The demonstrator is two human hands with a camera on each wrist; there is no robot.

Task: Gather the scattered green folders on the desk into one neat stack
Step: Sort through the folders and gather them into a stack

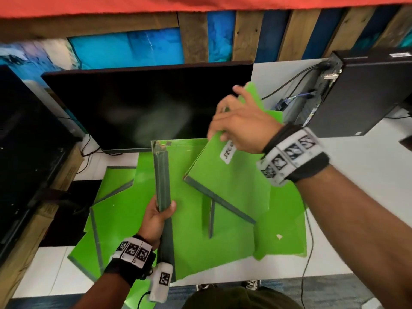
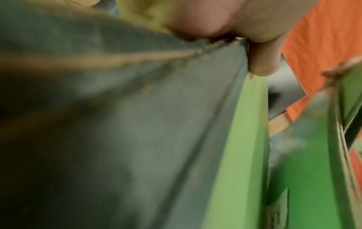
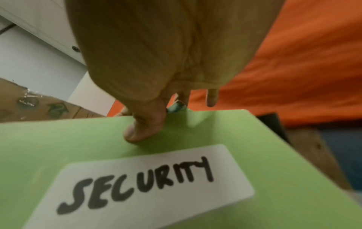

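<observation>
My left hand [image 1: 159,214] grips the grey-green spine of a small bundle of green folders [image 1: 185,197] held on edge above the desk; that spine [image 2: 176,124] fills the left wrist view, my thumb [image 2: 260,62] pressed on its edge. My right hand [image 1: 236,123] pinches the top edge of another green folder [image 1: 229,181], lifted and tilted beside the bundle. Its white label [image 3: 149,186] reads SECURITY, with my thumb [image 3: 145,128] just above it. Several more green folders [image 1: 116,210] lie spread flat on the white desk [image 1: 361,208] underneath.
A dark monitor [image 1: 147,103] stands right behind the folders, a second screen [image 1: 26,130] at the left. A black computer case [image 1: 365,92] with cables sits at the back right. A cable [image 1: 308,241] runs over the desk's front edge.
</observation>
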